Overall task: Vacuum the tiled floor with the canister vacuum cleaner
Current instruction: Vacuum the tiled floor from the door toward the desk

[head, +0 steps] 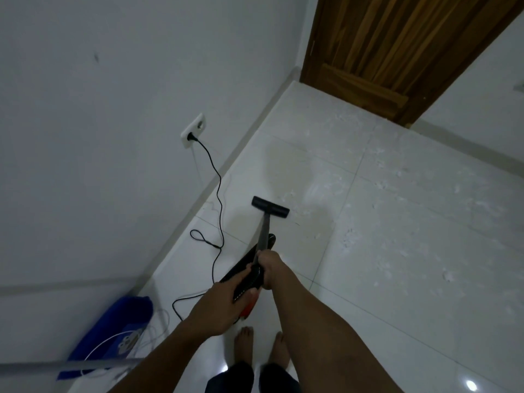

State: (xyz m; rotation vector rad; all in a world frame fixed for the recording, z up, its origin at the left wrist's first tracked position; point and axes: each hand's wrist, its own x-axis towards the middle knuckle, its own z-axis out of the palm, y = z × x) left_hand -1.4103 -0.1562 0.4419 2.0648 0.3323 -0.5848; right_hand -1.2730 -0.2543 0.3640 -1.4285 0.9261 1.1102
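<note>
Tiled floor [397, 222], nozzle [270, 207] beyond grip.

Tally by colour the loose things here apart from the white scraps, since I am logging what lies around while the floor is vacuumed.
Black: 2, the vacuum cleaner with its floor nozzle, and the power cord plugged into the wall socket
Blue: 1, the cloth bundle by the wall
White: 1, the thin cable lying on that bundle
Total: 4
</note>
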